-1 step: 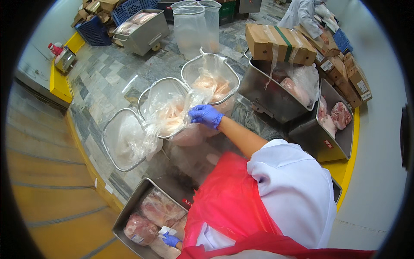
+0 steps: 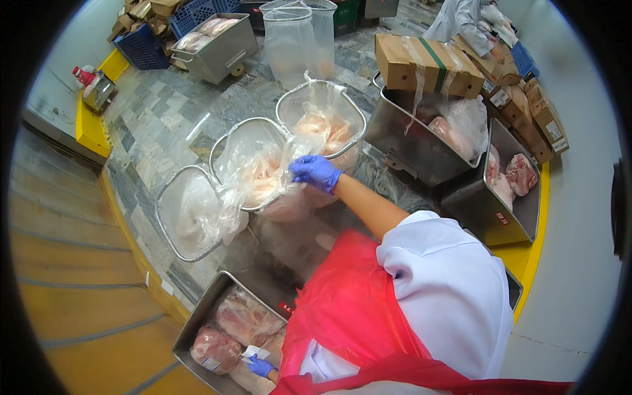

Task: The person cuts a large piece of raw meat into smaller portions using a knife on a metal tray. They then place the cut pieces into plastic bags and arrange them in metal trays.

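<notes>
My right hand (image 2: pixel 316 174), in a blue glove, reaches forward with bent fingers closed on the gathered edge of a clear plastic liner bag (image 2: pixel 297 146). The edge lies between two metal hoops; the middle hoop (image 2: pixel 212 155) and far hoop (image 2: pixel 361 115) each hold a liner with pale pink pieces, probably meat, inside. A nearer hoop (image 2: pixel 158 204) carries a crumpled clear liner (image 2: pixel 197 217). At the lower left, my gloved left hand (image 2: pixel 262 367) is low over a metal tub (image 2: pixel 203 309), its fingers round a small flat white piece (image 2: pixel 255 351). Large cuts of meat (image 2: pixel 216 349) lie beside it.
At right, a taped cardboard box (image 2: pixel 421 66) rests across a metal tub (image 2: pixel 408 141); another tub (image 2: pixel 477 207) holds meat. Further back are a wheeled tub (image 2: pixel 234 49), clear bags (image 2: pixel 289 46) and blue crates (image 2: pixel 141 47). A person in a pale coat (image 2: pixel 454 23) bends over boxes.
</notes>
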A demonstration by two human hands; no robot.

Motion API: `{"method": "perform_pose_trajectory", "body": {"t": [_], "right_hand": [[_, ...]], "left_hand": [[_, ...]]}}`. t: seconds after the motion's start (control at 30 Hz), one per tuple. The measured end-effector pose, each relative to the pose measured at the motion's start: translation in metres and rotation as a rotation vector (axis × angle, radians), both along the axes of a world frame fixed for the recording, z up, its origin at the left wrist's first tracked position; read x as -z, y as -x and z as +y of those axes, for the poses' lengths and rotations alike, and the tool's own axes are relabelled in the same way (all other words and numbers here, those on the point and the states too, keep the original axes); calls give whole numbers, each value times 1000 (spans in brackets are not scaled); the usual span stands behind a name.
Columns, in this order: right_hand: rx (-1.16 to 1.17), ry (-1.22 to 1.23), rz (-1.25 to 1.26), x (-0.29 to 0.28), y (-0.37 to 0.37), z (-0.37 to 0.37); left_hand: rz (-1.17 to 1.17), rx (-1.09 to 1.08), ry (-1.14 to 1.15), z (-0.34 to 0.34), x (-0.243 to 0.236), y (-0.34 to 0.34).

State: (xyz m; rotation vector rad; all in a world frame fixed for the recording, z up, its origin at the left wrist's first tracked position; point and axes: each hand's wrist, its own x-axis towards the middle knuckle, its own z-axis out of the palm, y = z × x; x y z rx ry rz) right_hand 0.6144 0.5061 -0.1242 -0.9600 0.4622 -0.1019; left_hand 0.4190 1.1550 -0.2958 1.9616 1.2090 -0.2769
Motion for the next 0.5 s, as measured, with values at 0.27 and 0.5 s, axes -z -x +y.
{"method": "perform_pose_trajectory", "body": {"t": [0.27,0.5], "right_hand": [[243,198,-68,-6,-18,-52],[297,201,-127,6,-21,-101]], "left_hand": [[108,734,-589,9,-84,-48],[-747,728,-349,-166,-197,-231]]}}
